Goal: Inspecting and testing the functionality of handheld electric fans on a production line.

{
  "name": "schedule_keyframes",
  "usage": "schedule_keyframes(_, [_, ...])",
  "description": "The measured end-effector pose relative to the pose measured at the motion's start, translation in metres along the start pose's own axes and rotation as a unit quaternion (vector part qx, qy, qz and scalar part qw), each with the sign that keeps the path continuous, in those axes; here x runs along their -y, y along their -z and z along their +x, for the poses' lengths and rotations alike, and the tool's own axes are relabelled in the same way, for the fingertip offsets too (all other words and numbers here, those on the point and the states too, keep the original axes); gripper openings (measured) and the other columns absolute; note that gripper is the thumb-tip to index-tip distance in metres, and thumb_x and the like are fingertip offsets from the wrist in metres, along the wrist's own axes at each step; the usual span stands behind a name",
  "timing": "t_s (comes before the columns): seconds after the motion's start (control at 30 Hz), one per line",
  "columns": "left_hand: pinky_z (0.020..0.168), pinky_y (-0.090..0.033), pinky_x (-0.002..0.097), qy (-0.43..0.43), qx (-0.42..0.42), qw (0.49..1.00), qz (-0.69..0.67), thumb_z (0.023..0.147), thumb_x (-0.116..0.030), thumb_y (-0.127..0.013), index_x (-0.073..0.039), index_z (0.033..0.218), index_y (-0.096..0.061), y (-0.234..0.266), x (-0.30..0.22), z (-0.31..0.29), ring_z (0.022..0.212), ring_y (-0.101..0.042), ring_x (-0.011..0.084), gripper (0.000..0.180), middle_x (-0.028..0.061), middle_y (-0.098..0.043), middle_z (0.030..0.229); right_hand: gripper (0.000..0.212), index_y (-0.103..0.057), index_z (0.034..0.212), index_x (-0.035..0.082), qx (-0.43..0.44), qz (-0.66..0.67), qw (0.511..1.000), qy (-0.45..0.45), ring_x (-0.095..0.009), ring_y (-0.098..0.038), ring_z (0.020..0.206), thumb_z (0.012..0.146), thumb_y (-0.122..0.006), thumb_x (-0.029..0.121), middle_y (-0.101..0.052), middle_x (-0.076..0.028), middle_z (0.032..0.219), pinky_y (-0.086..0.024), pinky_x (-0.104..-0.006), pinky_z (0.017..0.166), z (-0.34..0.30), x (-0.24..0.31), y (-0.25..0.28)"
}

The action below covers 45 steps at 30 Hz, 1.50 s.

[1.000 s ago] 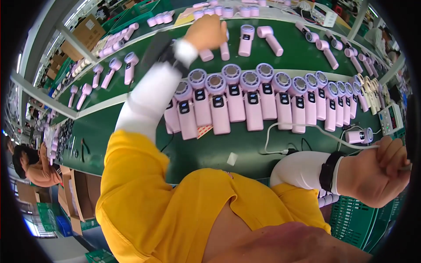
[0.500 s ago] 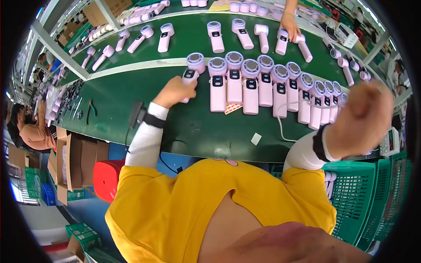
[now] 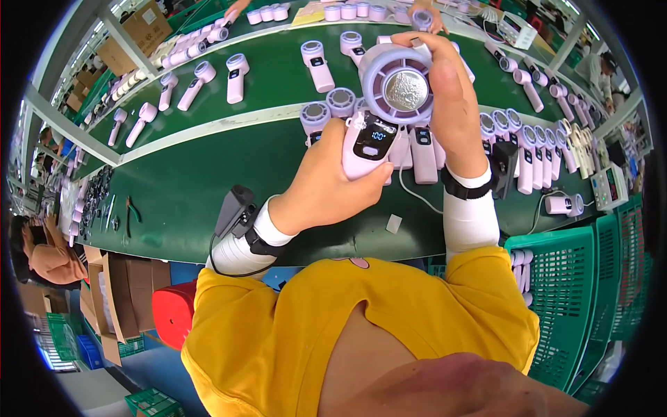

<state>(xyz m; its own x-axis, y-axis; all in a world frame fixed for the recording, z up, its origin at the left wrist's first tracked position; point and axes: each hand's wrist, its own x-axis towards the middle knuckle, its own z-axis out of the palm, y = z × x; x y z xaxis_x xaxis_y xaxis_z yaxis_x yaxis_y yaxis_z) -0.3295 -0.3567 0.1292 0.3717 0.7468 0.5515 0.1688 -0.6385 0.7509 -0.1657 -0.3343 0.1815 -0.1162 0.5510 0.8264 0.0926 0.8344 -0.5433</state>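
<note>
Two hands on one pink handheld fan (image 3: 381, 115), held up clear of the green bench (image 3: 208, 181)

We find the left hand (image 3: 326, 187) wrapped around the fan's handle, thumb just beneath its lit display, and the right hand (image 3: 445, 90) closed over the far rim of the round head; both are clamped on the same unit, close in front of us. Directly beyond and below the hands stands a tight row of like fans (image 3: 514, 149), with a white cable (image 3: 417, 198) trailing under the right wrist. We judge the chief risks to be these: a fingertip straying into the open grille should the unit be running; the right forearm or its wrist strap snagging the cable; and a lowered elbow toppling the upright row. A small white tag (image 3: 394, 223) lies near the bench edge and could be swept off
</note>
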Motion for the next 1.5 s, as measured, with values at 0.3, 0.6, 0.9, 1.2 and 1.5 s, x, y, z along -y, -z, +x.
schedule_keyframes(0.3, [0.052,-0.046,0.0318,-0.360,-0.097,0.911,0.174,0.060,-0.024,-0.075,0.001,0.095,-0.042,0.015,0.017,0.026,0.063,-0.059,0.0240,0.054,0.0138,-0.055,0.075,0.032,-0.051,0.098,0.000,-0.210,0.284,0.897,-0.265,-0.012,-0.052,0.088,0.087,-0.042,0.028,-0.054,-0.008,0.095,-0.039,-0.0222,0.078,-0.010,0.003,-0.021])
schedule_keyframes(0.6, [0.045,-0.044,0.0264,0.104,0.171,0.930,-0.309,0.070,-0.019,-0.068,0.003,0.103,-0.040,0.032,-0.024,0.014,0.057,-0.053,0.0175,0.049,0.0109,-0.053,0.075,0.026,-0.052,0.095,0.000,-0.183,-0.099,0.978,0.003,-0.008,-0.049,0.077,0.089,-0.039,0.022,-0.055,-0.004,0.087,-0.037,-0.0198,0.070,-0.001,0.022,-0.021])
schedule_keyframes(0.9, [0.060,-0.039,0.0289,-0.465,-0.281,0.806,-0.233,0.080,-0.022,-0.052,-0.002,0.099,-0.039,0.039,-0.085,-0.038,0.068,-0.043,0.0169,0.030,0.0085,-0.043,0.089,0.023,-0.053,0.092,0.001,-0.139,-0.108,0.981,-0.075,-0.003,-0.041,0.067,0.089,-0.041,0.020,-0.049,0.001,0.075,-0.032,-0.0156,0.058,-0.010,0.037,-0.006])
schedule_keyframes(1.2, [0.063,-0.040,0.0292,-0.394,-0.193,0.870,-0.226,0.077,-0.020,-0.053,0.000,0.110,-0.034,0.053,-0.095,-0.051,0.075,-0.045,0.0186,0.043,0.0085,-0.039,0.099,0.017,-0.053,0.084,0.000,-0.074,-0.122,0.987,-0.076,-0.013,-0.043,0.056,0.085,-0.049,0.017,-0.048,-0.006,0.064,-0.037,-0.0233,0.053,-0.007,0.038,-0.021])
schedule_keyframes(1.5, [0.048,-0.046,0.0301,-0.005,-0.048,0.920,-0.388,0.083,-0.029,-0.040,0.006,0.112,-0.030,0.055,-0.063,0.002,0.065,-0.053,0.0250,0.047,0.0202,-0.046,0.092,0.019,-0.053,0.079,0.001,0.051,-0.065,0.994,-0.067,-0.015,-0.045,0.052,0.086,-0.049,0.018,-0.049,-0.006,0.061,-0.037,-0.0251,0.049,-0.012,0.042,-0.024])
